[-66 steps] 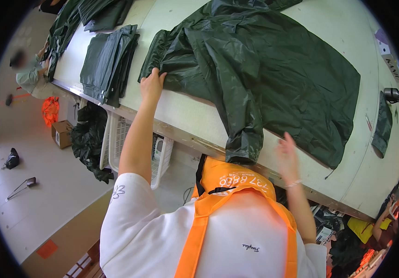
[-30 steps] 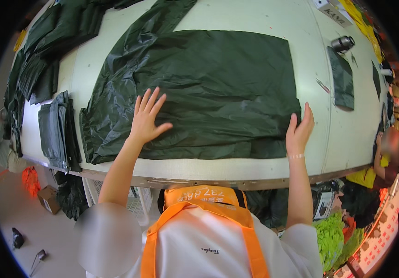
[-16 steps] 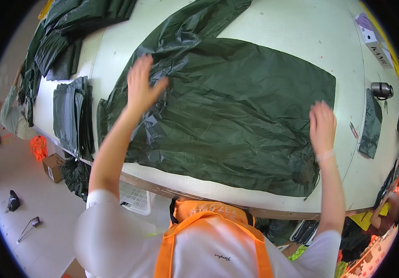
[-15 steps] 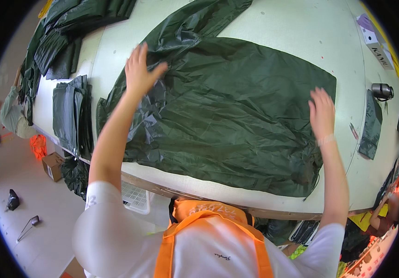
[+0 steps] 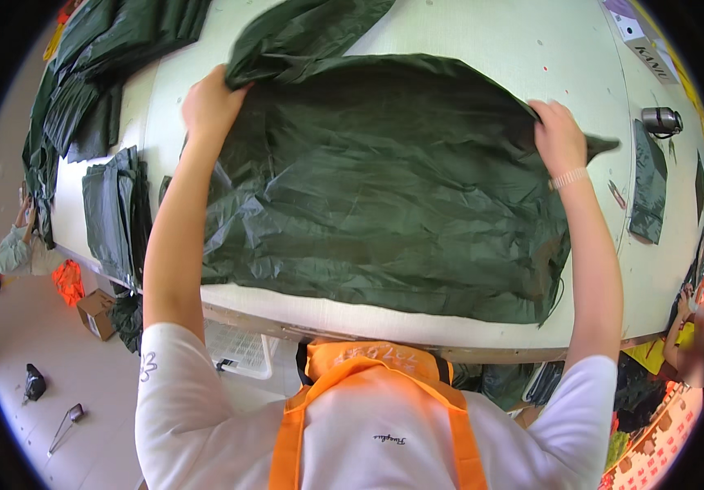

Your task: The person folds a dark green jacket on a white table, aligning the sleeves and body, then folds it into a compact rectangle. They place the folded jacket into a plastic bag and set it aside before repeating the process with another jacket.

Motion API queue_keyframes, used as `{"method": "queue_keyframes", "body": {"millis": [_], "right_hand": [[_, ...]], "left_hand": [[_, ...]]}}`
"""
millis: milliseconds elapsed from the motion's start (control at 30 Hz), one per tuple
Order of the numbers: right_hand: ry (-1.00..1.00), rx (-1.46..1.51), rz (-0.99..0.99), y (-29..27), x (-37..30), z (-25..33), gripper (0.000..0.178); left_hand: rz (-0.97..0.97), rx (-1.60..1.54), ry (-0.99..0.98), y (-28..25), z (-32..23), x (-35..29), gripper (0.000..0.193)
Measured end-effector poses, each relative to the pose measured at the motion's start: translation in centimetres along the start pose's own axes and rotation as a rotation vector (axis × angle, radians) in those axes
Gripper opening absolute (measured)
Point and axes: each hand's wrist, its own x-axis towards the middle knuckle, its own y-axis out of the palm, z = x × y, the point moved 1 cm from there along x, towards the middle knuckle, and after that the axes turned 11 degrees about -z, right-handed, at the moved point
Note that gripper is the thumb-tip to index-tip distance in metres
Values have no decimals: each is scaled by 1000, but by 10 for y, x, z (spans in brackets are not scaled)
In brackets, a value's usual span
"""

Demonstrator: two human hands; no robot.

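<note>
A large dark green garment (image 5: 384,196), thin and shiny like rainwear, lies spread over the pale table before me. My left hand (image 5: 211,106) is closed on its far left part, where a sleeve-like length (image 5: 311,33) runs off toward the far side. At the far right, my right hand (image 5: 560,139) grips the garment's edge, and a pointed corner sticks out past the fingers. Between my hands the far edge is lifted and bowed. The near edge rests along the table's front, wrinkled, with a thin cord loop at its right corner. My fingertips are partly hidden by cloth.
Folded dark green pieces (image 5: 115,216) lie at the left, with a bigger heap (image 5: 131,49) behind them. On the right are a metal flask (image 5: 661,122), a narrow green piece (image 5: 648,188), small snips (image 5: 616,194) and a white box (image 5: 642,41). Other people work at both sides.
Both hands, open above the garment before, have closed on its far edge. That edge is now raised, and the right corner is bunched. My left hand moved left and away, my right slightly away.
</note>
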Motion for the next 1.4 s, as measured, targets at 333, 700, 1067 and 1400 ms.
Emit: {"method": "queue_keyframes", "body": {"millis": [333,700,1067,1400], "right_hand": [[49,202,168,-84,-278,104,66],[421,-42,485,-82,-255,34,40],[-215,192,-47,71,114,233,38],[116,287,176,25,106,68,41]], "left_hand": [[147,-212,311,-48,112,-254,51],[377,-345,164,-39,77,-347,69],[411,-365,-13,-52,67,-348,65],[362,-413,-101,-54,74,-345,53]]}}
